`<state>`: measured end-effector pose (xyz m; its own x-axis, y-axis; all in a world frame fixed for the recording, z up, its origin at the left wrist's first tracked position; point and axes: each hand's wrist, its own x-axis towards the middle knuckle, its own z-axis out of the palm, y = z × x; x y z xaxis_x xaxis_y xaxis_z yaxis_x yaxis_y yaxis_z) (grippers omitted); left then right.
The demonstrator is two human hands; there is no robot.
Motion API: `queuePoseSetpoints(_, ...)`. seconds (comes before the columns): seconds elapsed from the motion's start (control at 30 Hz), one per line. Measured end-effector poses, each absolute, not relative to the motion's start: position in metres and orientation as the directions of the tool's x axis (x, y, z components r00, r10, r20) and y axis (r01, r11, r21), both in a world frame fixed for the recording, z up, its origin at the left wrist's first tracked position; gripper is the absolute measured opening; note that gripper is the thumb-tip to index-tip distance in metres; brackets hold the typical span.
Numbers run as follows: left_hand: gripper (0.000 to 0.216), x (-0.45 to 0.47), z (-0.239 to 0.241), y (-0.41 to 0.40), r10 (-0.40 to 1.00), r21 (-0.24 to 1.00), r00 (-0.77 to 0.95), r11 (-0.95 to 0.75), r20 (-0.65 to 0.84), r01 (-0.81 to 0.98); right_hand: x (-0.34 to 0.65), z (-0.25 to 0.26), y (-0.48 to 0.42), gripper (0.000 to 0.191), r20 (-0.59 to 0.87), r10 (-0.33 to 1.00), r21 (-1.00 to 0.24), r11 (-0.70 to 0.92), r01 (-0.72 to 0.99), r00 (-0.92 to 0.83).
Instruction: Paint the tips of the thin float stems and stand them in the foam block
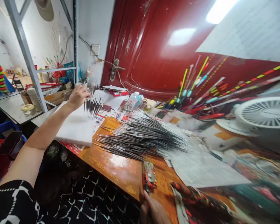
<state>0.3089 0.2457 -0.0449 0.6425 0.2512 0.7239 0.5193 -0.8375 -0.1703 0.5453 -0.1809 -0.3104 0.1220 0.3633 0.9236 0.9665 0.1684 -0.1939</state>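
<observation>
My left hand (79, 95) reaches over a white foam block (72, 127), its fingers pinched at the top of a thin fishing float. Beside the fingertips, a cluster of dark slim floats (92, 105) stands upright in the foam. To the right lies a big pile of dark floats (142, 133) with pale thin ends. Low in the view is my right hand (155, 208), blurred, with fingers closed near a thin dark piece whose kind I cannot tell. Just ahead of that hand is a small red-patterned packet (149, 174).
A clear plastic bottle (132, 102) stands behind the pile. At right are a white fan (266, 112), paper sheets (207, 168) and a blurred bundle of bright rods (196, 81). A metal shelf frame (28, 56) rises at left, near a lidded jar (28, 109). A red door (149, 46) closes the back.
</observation>
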Motion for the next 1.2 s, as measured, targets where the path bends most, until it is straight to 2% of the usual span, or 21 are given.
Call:
queuePoseSetpoints(0.1, 0.022, 0.309, -0.063, 0.206, 0.195, -0.142, 0.573, -0.860, 0.796, 0.490, 0.538, -0.313, -0.179, 0.055, 0.910, 0.380, -0.233, 0.139, 0.962, 0.166)
queuePoseSetpoints(0.17, 0.021, 0.316, -0.090, 0.175, 0.154, -0.129, 0.611, -0.910, 0.776, 0.394, 0.536, -0.316, -0.177, 0.051, 0.906, 0.386, -0.242, 0.131, 0.961, 0.175)
queuePoseSetpoints(0.27, 0.019, 0.338, -0.144, 0.130, 0.078, -0.073, 0.742, -0.983, 0.666, 0.169, 0.536, -0.320, -0.175, 0.049, 0.907, 0.378, -0.244, 0.116, 0.963, 0.185)
queuePoseSetpoints(0.33, 0.020, 0.356, -0.179, 0.106, 0.080, -0.037, 0.839, -0.992, 0.539, 0.118, 0.537, -0.321, -0.174, 0.051, 0.909, 0.369, -0.246, 0.102, 0.964, 0.192)
queuePoseSetpoints(0.47, 0.014, 0.383, -0.220, 0.080, 0.234, -0.021, 0.913, -0.967, 0.334, 0.255, 0.535, -0.318, -0.174, 0.053, 0.907, 0.368, -0.256, 0.096, 0.962, 0.204)
queuePoseSetpoints(0.6, 0.005, 0.386, -0.233, 0.078, 0.371, -0.056, 0.884, -0.914, 0.286, 0.402, 0.535, -0.316, -0.174, 0.053, 0.897, 0.392, -0.268, 0.111, 0.957, 0.206)
queuePoseSetpoints(0.87, 0.006, 0.376, -0.242, 0.091, 0.396, 0.022, 0.858, -0.911, 0.328, 0.413, 0.535, -0.316, -0.175, 0.054, 0.892, 0.394, -0.286, 0.119, 0.951, 0.219)
queuePoseSetpoints(1.1, 0.014, 0.368, -0.229, 0.096, 0.330, 0.121, 0.768, -0.940, 0.548, 0.318, 0.537, -0.316, -0.171, 0.054, 0.897, 0.381, -0.289, 0.127, 0.949, 0.223)
queuePoseSetpoints(1.2, 0.015, 0.369, -0.229, 0.090, 0.289, 0.156, 0.753, -0.957, 0.591, 0.245, 0.537, -0.314, -0.169, 0.053, 0.905, 0.359, -0.292, 0.131, 0.947, 0.229)
